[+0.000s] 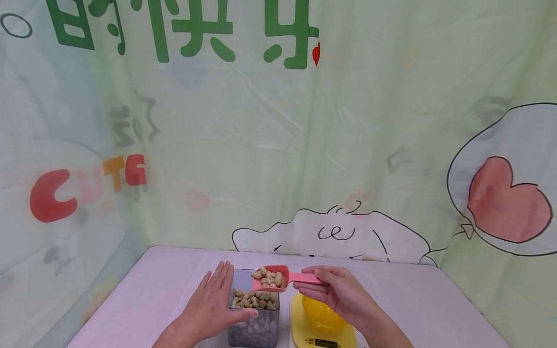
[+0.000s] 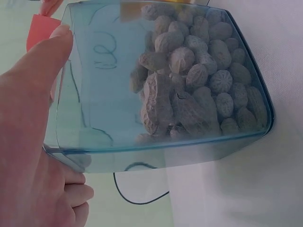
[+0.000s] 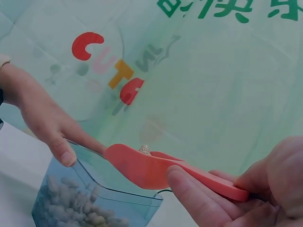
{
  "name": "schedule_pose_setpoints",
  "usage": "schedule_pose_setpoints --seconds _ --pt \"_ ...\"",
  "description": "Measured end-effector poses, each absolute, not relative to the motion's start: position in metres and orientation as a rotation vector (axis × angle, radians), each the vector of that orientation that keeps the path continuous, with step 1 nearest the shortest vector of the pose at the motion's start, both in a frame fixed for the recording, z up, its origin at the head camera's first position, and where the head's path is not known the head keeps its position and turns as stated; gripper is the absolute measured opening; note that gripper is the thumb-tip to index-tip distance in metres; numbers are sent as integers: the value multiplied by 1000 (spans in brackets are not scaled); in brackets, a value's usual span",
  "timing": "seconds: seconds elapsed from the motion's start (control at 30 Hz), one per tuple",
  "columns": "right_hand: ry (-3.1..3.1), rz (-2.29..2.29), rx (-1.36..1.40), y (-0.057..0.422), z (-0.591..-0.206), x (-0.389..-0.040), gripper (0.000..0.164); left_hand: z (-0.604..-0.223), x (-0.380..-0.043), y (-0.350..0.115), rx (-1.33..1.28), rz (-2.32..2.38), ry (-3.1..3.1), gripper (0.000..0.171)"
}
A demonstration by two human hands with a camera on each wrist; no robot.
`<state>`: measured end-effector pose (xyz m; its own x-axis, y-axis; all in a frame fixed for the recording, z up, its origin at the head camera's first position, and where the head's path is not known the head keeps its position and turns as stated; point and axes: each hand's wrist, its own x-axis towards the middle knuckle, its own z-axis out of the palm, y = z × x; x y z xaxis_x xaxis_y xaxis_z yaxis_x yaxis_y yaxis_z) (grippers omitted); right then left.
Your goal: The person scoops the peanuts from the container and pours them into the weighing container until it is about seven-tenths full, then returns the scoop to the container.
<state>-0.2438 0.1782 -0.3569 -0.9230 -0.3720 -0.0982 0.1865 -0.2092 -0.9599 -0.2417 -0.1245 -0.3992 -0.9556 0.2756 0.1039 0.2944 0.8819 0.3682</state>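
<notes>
A clear bluish plastic container [image 1: 253, 328] stands on the table, partly filled with unshelled peanuts [image 2: 194, 71]. My left hand [image 1: 211, 304] rests against its left side, fingers straight and thumb reaching across the near rim. In the left wrist view that thumb [image 2: 45, 59] lies along the container's edge. With my right hand [image 1: 344, 292] I hold a coral-pink scoop [image 3: 142, 169] by its handle, thumb on top and fingers beneath. Several peanuts [image 1: 270, 277] lie in its bowl, which is raised above the container's opening.
Right of the container stands a yellow kitchen scale [image 1: 300, 326] bearing a yellow bowl [image 1: 319, 314], partly hidden under my right hand. A white cloth covers the table [image 1: 174, 275]. Printed curtains [image 1: 261, 145] hang behind and along both sides.
</notes>
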Motion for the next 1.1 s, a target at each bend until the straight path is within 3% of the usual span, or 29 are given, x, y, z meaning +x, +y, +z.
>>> schedule_pose_setpoints --seconds 0.37,1.1 --pt "1770 -2181 -185 218 -349 -238 51 -390 -241 -119 -581 -632 -2903 121" --pt "1860 -2214 97 289 -362 -224 50 -385 -250 -27 -962 -389 -2887 102"
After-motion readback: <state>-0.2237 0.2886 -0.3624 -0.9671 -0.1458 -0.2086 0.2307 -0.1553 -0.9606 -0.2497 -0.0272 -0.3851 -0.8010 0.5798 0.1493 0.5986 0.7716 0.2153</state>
